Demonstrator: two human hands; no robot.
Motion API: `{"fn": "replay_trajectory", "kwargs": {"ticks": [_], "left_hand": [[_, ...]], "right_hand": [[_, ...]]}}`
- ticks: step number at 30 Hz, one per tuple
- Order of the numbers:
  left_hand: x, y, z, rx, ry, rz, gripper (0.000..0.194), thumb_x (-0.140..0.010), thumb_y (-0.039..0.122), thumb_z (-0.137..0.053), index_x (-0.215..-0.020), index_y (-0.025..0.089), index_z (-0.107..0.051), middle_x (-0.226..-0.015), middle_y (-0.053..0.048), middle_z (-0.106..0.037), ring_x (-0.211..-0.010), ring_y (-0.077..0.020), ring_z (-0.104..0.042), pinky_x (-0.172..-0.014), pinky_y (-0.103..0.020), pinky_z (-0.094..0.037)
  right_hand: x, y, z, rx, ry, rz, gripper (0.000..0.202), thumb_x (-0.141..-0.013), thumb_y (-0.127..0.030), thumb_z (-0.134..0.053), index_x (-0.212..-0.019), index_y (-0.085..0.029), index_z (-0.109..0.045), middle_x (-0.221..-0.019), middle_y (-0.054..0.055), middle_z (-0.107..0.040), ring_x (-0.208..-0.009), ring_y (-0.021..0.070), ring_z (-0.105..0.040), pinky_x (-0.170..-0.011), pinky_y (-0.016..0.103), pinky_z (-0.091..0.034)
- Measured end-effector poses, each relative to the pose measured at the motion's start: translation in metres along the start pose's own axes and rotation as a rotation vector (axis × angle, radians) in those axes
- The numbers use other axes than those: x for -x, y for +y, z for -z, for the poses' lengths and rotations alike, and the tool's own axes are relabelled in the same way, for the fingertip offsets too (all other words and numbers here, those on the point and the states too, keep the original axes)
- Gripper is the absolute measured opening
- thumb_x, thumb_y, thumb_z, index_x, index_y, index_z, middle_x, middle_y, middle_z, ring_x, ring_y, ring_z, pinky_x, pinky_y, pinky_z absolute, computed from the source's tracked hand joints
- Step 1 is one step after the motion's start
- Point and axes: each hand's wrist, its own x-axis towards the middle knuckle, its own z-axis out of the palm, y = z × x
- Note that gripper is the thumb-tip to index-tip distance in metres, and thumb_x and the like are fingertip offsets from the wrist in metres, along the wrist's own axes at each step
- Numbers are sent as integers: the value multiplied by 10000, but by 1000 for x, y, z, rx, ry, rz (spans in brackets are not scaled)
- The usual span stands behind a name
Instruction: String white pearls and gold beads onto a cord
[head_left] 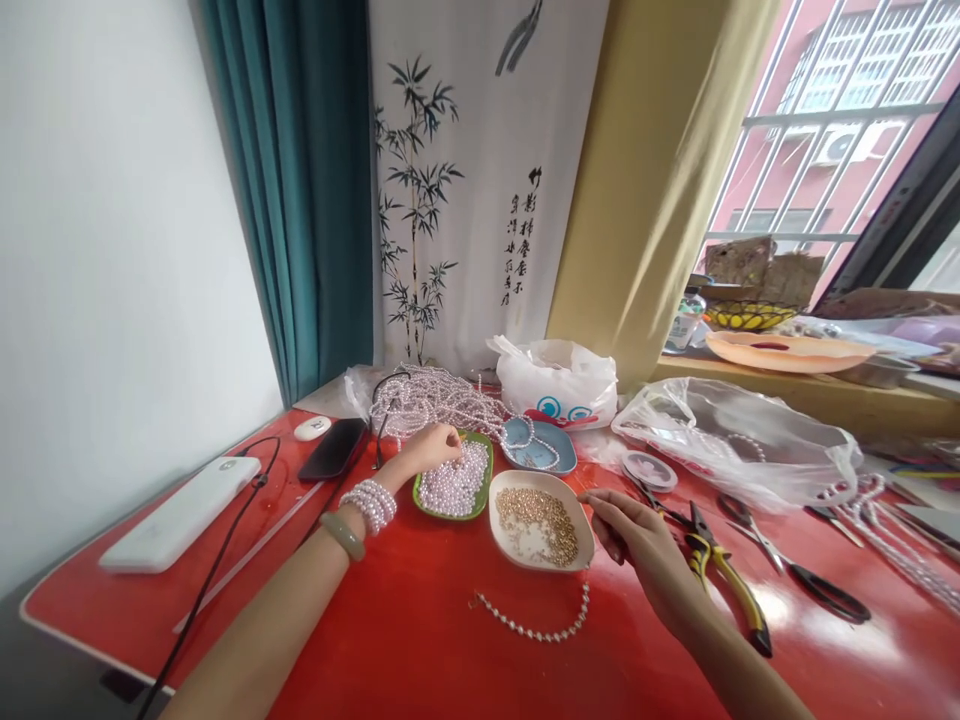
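Observation:
My left hand (pixel 439 446) is over the back of a green dish (pixel 485 482) filled with pinkish pearl beads (pixel 450 487). Its fingertips are pressed together; whatever is between them is too small to name. A white dish (pixel 501 545) with gold beads (pixel 551 522) stands just to the right. Beside that dish's right rim, my right hand (pixel 616 522) pinches the upper end of a beaded strand (pixel 555 636). The strand hangs down past the dish and curves left across the red table (pixel 420 640). Pearl bracelets and a green bangle are on my left wrist.
Pearl strands (pixel 442 395), a blue dish (pixel 562 447) and a white bag (pixel 555 380) stand behind. Yellow-black pliers (pixel 724 580), scissors (pixel 780 560), a spool (pixel 649 470) and a clear bag (pixel 735 440) are right. A phone (pixel 334 449) and white power bank (pixel 180 513) lie left.

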Motion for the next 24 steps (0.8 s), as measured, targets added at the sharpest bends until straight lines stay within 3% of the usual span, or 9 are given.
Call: {"fn": "replay_trajectory", "kwargs": {"ticks": [7, 11, 24], "left_hand": [[2, 6, 5, 56, 52, -18, 138, -647, 208, -522, -734, 183, -626, -834, -22, -643, -772, -157, -569, -663, -232, -408], [1, 9, 6, 69, 94, -14, 167, -682, 234, -497, -771, 170, -623, -922, -51, -624, -834, -179, -561, -726, -263, -410], [7, 32, 2, 188, 38, -104, 246, -729, 314, -442, -797, 161, -623, -621, -9, -634, -569, -127, -562, -599, -236, -407]], "right_hand": [[4, -6, 0, -18, 14, 29, 266, -648, -407, -569, -709, -149, -573, -434, -62, -366, -383, 60, -291, -390, 213, -197], [4, -6, 1, -45, -14, 5, 291, -635, -439, -576, -692, -154, -567, -466, -44, -428, -372, 59, -325, -377, 209, -244], [3, -5, 5, -88, -58, 13, 281, -661, -436, -560, -702, -158, -549, -478, -41, -475, -385, 65, -365, -415, 214, -283]]}}
